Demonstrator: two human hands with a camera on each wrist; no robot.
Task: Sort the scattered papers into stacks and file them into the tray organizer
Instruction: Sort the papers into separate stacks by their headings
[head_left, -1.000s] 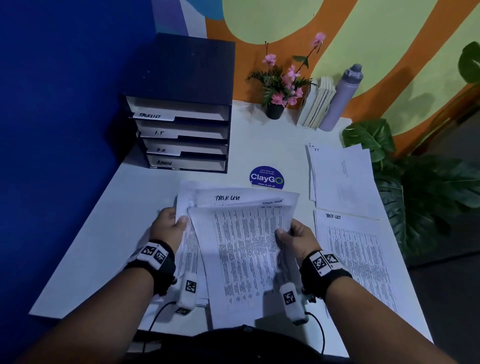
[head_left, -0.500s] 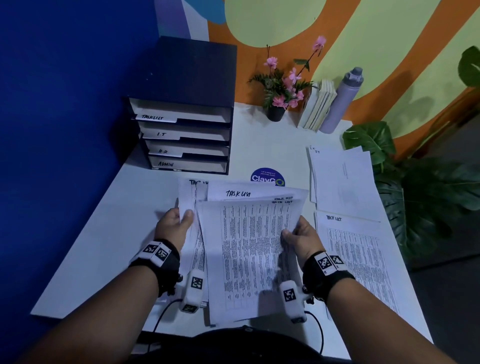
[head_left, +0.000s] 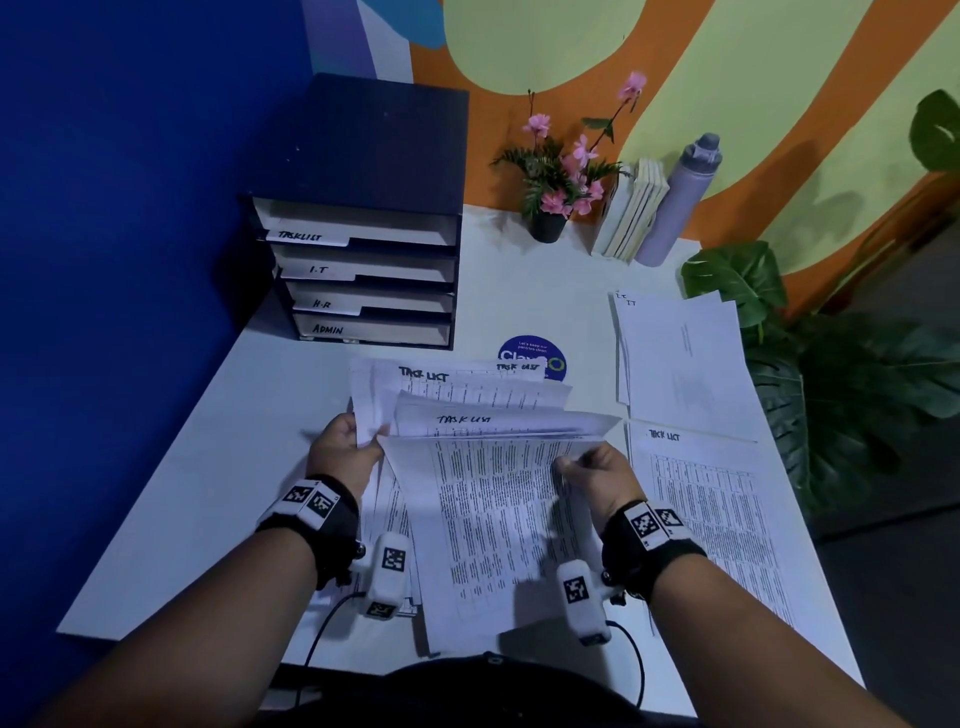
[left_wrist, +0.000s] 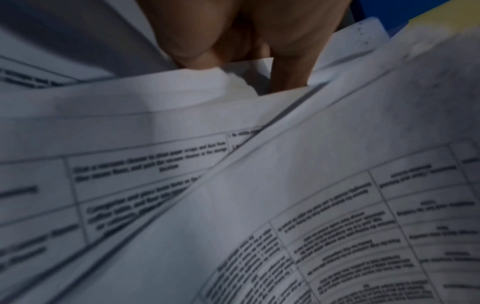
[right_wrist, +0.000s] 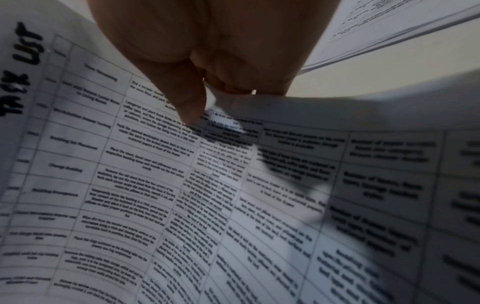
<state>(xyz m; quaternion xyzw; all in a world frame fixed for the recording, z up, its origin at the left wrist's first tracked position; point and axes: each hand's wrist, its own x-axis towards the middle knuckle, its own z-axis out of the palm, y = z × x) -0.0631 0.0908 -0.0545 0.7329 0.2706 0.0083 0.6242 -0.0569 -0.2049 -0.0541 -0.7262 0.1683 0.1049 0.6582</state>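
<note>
A loose bundle of printed sheets (head_left: 498, 499), several headed "TASK LIST", is held above the white table (head_left: 171, 483) in front of me. My left hand (head_left: 345, 449) grips the bundle's left edge, thumb on top (left_wrist: 291, 67). My right hand (head_left: 597, 470) pinches the right edge of the top sheet (right_wrist: 197, 185), thumb pressed on the print. The dark tray organizer (head_left: 363, 218) stands at the back left, its slots labelled TASKLIST, I.T, H.R and ADMIN. A "TASK LIST" stack (head_left: 717, 514) lies at the right, an "IT" stack (head_left: 680, 358) behind it.
A potted pink flower (head_left: 558, 182), some books (head_left: 631, 210) and a grey bottle (head_left: 683, 200) line the back wall. A round blue sticker (head_left: 532, 349) lies behind the bundle. Leafy plants (head_left: 841, 374) crowd the table's right edge. A blue wall bounds the left.
The held bundle has moved away from me toward the sticker, and its sheets have fanned apart, showing more "TASK LIST" headings. Both hands went forward with it.
</note>
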